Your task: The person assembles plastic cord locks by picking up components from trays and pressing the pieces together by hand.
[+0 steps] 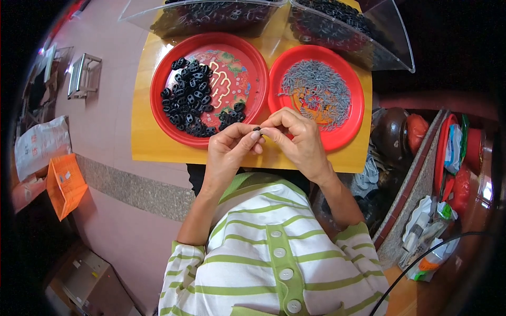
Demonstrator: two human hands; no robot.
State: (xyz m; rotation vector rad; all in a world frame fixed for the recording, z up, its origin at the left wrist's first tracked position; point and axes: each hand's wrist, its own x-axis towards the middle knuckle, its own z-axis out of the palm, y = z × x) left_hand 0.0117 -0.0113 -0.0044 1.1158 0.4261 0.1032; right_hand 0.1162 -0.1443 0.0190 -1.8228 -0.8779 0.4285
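A small black piece (256, 128) is pinched between the fingertips of the left hand (229, 147) and the right hand (298, 139). The fingers of both hands are closed tight on it, and the two hands are touching each other. The piece is held just above the near edge of a yellow table (145, 131), between two red plates.

The left red plate (161, 105) is filled on one side with many small black pieces (190, 97) in a heap. A bright picture is painted in the middle of this plate. The right red plate (356, 105) is filled with a pile of thin grey pins (316, 92). The two plates are set side by side and are almost touching.

Behind the plates, two clear plastic boxes (390, 47) are placed, and more dark pieces are seen inside them.

A white shirt with green stripes (253, 253) and round buttons is worn by the person. An orange bag (64, 184) is seen on the floor to the left.
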